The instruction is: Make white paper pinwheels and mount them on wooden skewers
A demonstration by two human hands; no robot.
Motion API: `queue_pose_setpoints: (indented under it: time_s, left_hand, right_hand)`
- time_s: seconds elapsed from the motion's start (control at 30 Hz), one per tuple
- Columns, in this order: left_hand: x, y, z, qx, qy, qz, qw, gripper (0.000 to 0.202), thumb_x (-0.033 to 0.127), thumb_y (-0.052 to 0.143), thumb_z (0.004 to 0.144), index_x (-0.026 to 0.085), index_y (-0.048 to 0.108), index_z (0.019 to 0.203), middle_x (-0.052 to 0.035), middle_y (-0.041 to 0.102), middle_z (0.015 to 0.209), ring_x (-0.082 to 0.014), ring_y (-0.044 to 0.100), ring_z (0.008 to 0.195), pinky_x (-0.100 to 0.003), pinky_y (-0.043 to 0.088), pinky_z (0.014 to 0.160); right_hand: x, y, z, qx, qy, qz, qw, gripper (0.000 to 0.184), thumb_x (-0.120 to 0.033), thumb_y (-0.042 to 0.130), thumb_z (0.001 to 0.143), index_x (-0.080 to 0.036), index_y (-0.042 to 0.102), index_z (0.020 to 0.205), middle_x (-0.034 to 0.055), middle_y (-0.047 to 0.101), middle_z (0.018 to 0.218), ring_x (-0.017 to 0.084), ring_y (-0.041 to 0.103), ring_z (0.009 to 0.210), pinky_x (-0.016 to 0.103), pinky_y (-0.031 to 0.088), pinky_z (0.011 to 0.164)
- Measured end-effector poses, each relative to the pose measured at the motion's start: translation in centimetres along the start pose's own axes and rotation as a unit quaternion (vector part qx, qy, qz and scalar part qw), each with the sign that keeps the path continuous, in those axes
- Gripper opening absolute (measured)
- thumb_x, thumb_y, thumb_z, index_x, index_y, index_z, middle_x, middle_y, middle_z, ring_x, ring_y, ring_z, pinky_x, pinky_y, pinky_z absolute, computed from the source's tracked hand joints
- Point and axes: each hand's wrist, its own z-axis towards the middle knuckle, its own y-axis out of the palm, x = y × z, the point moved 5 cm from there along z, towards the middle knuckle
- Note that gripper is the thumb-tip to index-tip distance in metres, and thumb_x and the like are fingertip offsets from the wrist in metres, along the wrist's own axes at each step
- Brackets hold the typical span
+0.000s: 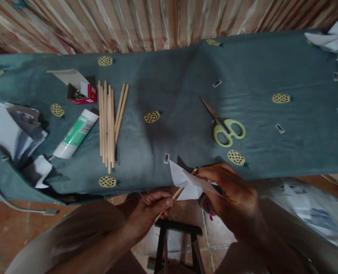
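Observation:
Just in front of the table's near edge, my left hand [152,211] is closed around a thin wooden stick [178,193], which slants up to the right. A white paper pinwheel [193,182] with curled blades sits at the stick's upper end. My right hand [233,192] is closed on the pinwheel's right side, fingers near the stick's tip; the paper partly hides its thumb and whatever fastens the two. Beyond my right hand lie scissors [228,132] with light green handles, blades pointing up and left.
Several wooden sticks [109,125] lie left of centre on the cloth-covered table [174,140]. Beside them are a small red box [83,95] of metal pieces, a green-and-white tube [76,133] and white papers [6,125]. Another pinwheel [333,40] lies far right. A stool [179,227] stands below.

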Motion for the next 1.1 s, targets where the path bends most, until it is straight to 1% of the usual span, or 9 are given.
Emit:
queue_pose_setpoints:
  time_s: [0.13,0.3,0.47,0.53,0.67,0.77,0.83,0.97,1.1]
  left_hand:
    - [-0.1,-0.1,0.1,-0.004,0.005,-0.007,1.000,0.036,0.048,0.083,0.058,0.015,0.070,0.068,0.0026,0.055,0.057,-0.0066,0.042,0.050,-0.021,0.031,0.051]
    - [0.1,0.0,0.0,-0.005,0.003,-0.002,1.000,0.035,0.047,0.082,0.059,0.015,0.070,0.068,0.0026,0.054,0.057,-0.0069,0.042,0.051,-0.022,0.031,0.052]
    - [0.1,0.1,-0.1,-0.003,0.000,-0.015,1.000,0.036,0.047,0.083,0.058,0.015,0.070,0.066,0.0025,0.054,0.054,-0.0066,0.042,0.050,-0.021,0.032,0.051]
    - [0.0,0.1,-0.1,0.001,-0.008,-0.025,1.000,0.036,0.046,0.085,0.056,0.014,0.070,0.065,0.0023,0.055,0.054,-0.0064,0.043,0.049,-0.021,0.033,0.050]
    - [-0.2,0.1,-0.4,0.006,-0.030,-0.034,0.999,0.037,0.044,0.087,0.052,0.014,0.070,0.065,0.0005,0.061,0.057,-0.0063,0.049,0.049,-0.019,0.037,0.051]
    - [0.0,0.5,-0.7,0.000,-0.035,-0.040,0.999,0.039,0.043,0.089,0.050,0.013,0.071,0.067,-0.0006,0.064,0.059,-0.0070,0.054,0.050,-0.019,0.040,0.051]
    - [0.2,0.8,-0.8,-0.009,-0.033,-0.048,0.998,0.040,0.042,0.090,0.048,0.012,0.072,0.069,-0.0010,0.064,0.059,-0.0076,0.056,0.051,-0.019,0.043,0.052]
    - [0.5,1.3,-1.0,-0.023,-0.023,-0.058,0.998,0.043,0.040,0.091,0.045,0.010,0.073,0.070,-0.0009,0.065,0.062,-0.0072,0.057,0.052,-0.019,0.046,0.053]
    - [0.5,1.6,-1.1,-0.032,-0.003,-0.062,0.998,0.045,0.041,0.091,0.042,0.011,0.073,0.070,-0.0012,0.066,0.066,-0.0071,0.059,0.055,-0.019,0.047,0.057]
  right_hand:
    - [0.1,0.0,0.0,-0.004,0.005,0.004,1.000,0.022,-0.008,0.054,0.086,-0.023,0.063,0.100,0.0030,0.071,0.089,0.018,0.065,0.083,0.034,0.051,0.075]
    - [0.0,-0.1,0.1,-0.002,0.013,0.009,1.000,0.022,-0.009,0.054,0.086,-0.024,0.064,0.099,0.0025,0.072,0.089,0.019,0.065,0.082,0.035,0.051,0.076]
    - [0.1,-0.3,0.5,-0.012,0.092,0.009,0.996,0.010,-0.019,0.061,0.085,-0.024,0.067,0.090,0.0016,0.070,0.082,0.018,0.065,0.079,0.031,0.052,0.070]
    - [0.2,-0.5,0.9,-0.020,0.121,0.013,0.992,0.007,-0.022,0.062,0.084,-0.024,0.068,0.088,0.0013,0.070,0.081,0.018,0.066,0.077,0.030,0.052,0.070]
    - [0.4,-0.6,1.8,-0.046,0.162,0.020,0.986,0.010,-0.027,0.063,0.084,-0.023,0.071,0.086,0.0025,0.073,0.082,0.019,0.068,0.076,0.029,0.052,0.070]
    - [0.7,-0.5,2.5,-0.088,0.190,0.023,0.978,0.013,-0.026,0.063,0.082,-0.021,0.073,0.087,0.0033,0.075,0.082,0.019,0.068,0.072,0.027,0.050,0.061]
    - [0.9,-0.3,2.9,-0.115,0.211,0.033,0.970,0.015,-0.026,0.062,0.081,-0.019,0.074,0.086,0.0030,0.075,0.079,0.019,0.068,0.068,0.026,0.049,0.057]
    - [1.2,-0.1,3.7,-0.139,0.201,0.052,0.968,0.013,-0.025,0.062,0.077,-0.019,0.074,0.074,-0.0004,0.072,0.067,0.017,0.064,0.061,0.024,0.046,0.054]
    - [1.7,0.0,4.4,-0.182,0.218,0.028,0.958,0.010,-0.024,0.066,0.071,-0.018,0.072,0.064,-0.0016,0.067,0.059,0.015,0.060,0.059,0.022,0.043,0.053]
